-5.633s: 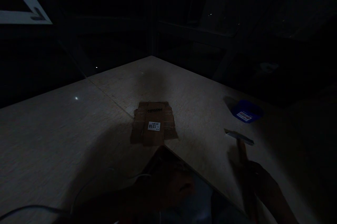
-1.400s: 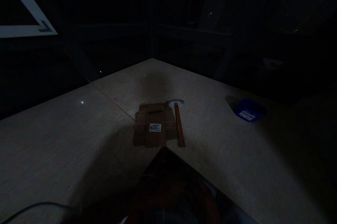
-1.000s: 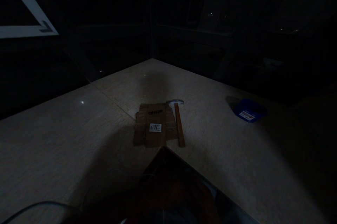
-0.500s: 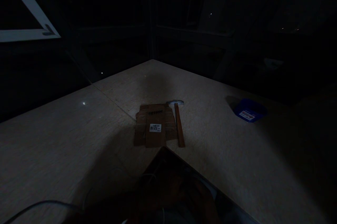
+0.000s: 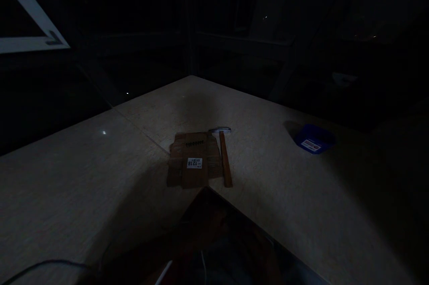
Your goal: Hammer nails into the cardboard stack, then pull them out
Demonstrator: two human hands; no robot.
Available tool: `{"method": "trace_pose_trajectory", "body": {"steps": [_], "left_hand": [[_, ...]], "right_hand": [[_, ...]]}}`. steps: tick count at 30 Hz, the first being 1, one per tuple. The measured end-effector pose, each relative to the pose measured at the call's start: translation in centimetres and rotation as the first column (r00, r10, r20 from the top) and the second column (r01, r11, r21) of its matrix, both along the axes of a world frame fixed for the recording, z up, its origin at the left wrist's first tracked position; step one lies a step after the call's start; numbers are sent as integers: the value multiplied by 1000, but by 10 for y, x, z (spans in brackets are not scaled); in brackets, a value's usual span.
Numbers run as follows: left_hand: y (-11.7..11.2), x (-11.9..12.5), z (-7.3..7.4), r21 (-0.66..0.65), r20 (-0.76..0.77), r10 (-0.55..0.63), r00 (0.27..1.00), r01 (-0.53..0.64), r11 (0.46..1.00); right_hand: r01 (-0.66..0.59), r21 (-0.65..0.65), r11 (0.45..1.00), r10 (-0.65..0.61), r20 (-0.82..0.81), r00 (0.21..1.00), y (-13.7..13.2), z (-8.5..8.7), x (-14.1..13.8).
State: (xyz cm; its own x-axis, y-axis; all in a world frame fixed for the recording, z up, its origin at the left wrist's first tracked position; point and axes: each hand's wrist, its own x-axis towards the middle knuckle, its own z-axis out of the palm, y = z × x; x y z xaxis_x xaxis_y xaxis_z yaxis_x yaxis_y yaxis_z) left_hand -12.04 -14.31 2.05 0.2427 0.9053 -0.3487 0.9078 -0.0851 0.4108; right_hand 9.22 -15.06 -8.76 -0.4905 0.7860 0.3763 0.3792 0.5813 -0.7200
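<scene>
Deep shadow covers both my hands at the bottom of the head view. My left hand (image 5: 212,221) reaches in from the lower left, over a dark open container or frame (image 5: 231,207) whose corner points away from me. My right hand (image 5: 256,242) lies just to its right, inside the same edges. The fingers of both hands are lost in the dark, and anything they hold is hidden. A thin pale cord (image 5: 203,260) hangs below my left hand. Past the corner lies a flattened piece of brown cardboard (image 5: 196,175) with a white label, beside a wooden-handled hammer (image 5: 225,160).
A blue plastic tub (image 5: 313,146) with a label stands on the pale stone-like surface (image 5: 301,200) at the right. A dark cable (image 5: 50,261) runs in at lower left. Dark window panes border the far edges, with a white frame (image 5: 33,44) at upper left.
The whole view has shifted slightly, so the cardboard, hammer and tub appear a little further left. My left hand has risen slightly towards the corner of the dark container or frame.
</scene>
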Motion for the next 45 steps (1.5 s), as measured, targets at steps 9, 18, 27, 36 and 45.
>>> {"method": "trace_pose_trajectory", "body": {"steps": [9, 18, 27, 36, 45], "left_hand": [[-6, -7, 1, 109, 148, -50, 988, 34, 993], [-14, -10, 1, -52, 512, 157, 844, -152, 987], [-27, -37, 17, -80, 573, 566, 592, -647, 758], [-26, -67, 33, 200, 497, 641, 585, -796, 571], [-39, -95, 32, 86, 425, 634, 646, -726, 682]], "right_hand": [[-24, -75, 997, 18, -76, 997, 1, 18, -6], [-14, -89, 996, 4, -120, 993, 2, 41, 3], [-44, 10, 999, 45, -235, 971, 39, 85, -13], [-160, -148, 976, 115, -276, 954, 116, 112, -65], [-86, -455, 886, 8, -170, 985, 193, 105, -147]]}}
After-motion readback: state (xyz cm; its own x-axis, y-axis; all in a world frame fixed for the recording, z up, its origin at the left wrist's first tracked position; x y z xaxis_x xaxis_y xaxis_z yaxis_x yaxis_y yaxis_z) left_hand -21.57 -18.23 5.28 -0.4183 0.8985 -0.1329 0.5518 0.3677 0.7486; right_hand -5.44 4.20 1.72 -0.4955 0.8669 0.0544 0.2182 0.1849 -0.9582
